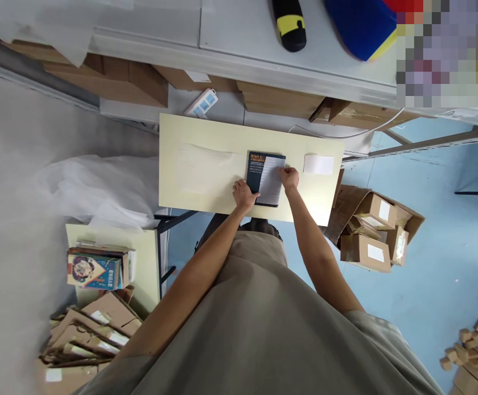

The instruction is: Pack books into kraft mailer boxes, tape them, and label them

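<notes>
A dark-covered book (255,178) with orange and white lettering lies on the small cream table in front of me. A white sheet with faint lines (270,181) covers the right part of its cover. My left hand (244,195) rests at the book's lower left edge, thumb stretched onto the cover by the sheet and the other fingers apart from it on the table side. At the right edge, my right hand (290,178) pinches the sheet's margin between its fingertips. Whether the sheet is loose or joined to the book I cannot tell.
On the cream table (169,164) lie a thin translucent sheet (210,169) and a small white paper (318,164). Behind are a power strip (201,102) and a grey shelf (239,49). Cartons (366,254) stand right; stacked books (95,269) and flattened cardboard (95,329) sit left.
</notes>
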The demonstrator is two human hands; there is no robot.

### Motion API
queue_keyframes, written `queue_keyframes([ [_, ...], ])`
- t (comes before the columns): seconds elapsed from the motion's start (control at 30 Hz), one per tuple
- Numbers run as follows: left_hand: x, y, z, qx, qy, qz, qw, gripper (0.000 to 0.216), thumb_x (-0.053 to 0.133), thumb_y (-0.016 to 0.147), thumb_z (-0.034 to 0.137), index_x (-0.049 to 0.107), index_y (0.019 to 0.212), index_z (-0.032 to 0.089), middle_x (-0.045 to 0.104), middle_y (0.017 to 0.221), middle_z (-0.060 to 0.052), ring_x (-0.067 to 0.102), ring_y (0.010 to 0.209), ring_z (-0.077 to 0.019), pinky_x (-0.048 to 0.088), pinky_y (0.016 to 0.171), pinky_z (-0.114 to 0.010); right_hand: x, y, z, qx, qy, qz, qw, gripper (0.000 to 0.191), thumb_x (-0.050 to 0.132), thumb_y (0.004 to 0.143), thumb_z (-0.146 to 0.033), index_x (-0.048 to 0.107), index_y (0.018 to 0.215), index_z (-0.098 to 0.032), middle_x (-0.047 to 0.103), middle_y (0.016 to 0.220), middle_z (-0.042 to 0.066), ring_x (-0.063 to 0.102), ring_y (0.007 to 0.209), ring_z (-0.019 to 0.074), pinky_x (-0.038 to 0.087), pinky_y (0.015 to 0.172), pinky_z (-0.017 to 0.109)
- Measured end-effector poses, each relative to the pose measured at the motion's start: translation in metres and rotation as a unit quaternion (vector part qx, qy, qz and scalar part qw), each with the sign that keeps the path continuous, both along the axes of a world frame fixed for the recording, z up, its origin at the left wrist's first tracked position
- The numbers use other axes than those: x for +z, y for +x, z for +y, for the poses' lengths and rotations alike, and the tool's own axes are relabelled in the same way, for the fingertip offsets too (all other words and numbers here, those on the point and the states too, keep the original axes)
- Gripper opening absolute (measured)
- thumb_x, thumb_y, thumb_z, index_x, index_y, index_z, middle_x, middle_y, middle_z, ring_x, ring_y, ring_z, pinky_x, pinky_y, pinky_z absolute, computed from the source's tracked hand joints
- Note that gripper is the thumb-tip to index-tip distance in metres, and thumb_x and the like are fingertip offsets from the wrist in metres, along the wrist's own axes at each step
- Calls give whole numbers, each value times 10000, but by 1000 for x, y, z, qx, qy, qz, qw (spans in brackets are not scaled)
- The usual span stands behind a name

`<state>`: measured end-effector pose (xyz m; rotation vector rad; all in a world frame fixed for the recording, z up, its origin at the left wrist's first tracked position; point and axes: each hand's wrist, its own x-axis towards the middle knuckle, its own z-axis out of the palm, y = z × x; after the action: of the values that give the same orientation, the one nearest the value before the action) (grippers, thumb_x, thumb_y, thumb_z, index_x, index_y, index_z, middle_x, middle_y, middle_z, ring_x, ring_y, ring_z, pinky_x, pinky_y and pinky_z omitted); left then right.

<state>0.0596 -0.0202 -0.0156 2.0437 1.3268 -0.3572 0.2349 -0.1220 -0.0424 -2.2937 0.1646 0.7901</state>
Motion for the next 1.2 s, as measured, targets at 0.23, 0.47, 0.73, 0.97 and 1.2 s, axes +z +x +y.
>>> queue_keyframes([
  [0.23,17,-11,-9,-42,38,-100,993,669,869,857,130,566,1453,153,525,1538,-250,521,1481,-420,440,1232,-522,33,-2,15,95,7,-30,995,220,760,839,-377,566,845,-275,759,899,56,727,937,280,584,901,415],
  [0.47,41,-18,-19,-113,-50,-163,979,323,604,1005,134,711,1300,206,633,1399,-163,689,1248,-321,543,1130,-454,58,-10,30,114,-45,-83,989,230,734,859,-338,528,940,-278,743,938,88,726,971,317,572,942,444],
  [0.73,60,-35,-10,-95,-48,-184,977,582,809,923,309,632,1462,181,664,1467,-191,647,1334,-393,532,1158,-492,71,-23,49,158,0,-107,982,448,664,932,-396,509,1319,-231,778,942,64,765,836,303,628,864,462],
  [0.97,58,-59,28,-40,-120,-233,964,623,628,916,139,641,1536,196,717,1451,-142,694,1265,-339,548,1151,-457,124,-16,85,446,-11,-245,861,511,545,1081,-364,535,1565,-199,586,1568,254,785,1052,356,617,989,592],
  [1.2,57,-83,66,17,-178,-265,948,560,649,929,205,682,1488,215,772,1363,-110,734,1213,-307,571,1080,-407,125,13,148,675,-76,-165,715,141,805,949,-245,784,1087,-221,707,1336,135,733,1126,363,545,1107,588],
])
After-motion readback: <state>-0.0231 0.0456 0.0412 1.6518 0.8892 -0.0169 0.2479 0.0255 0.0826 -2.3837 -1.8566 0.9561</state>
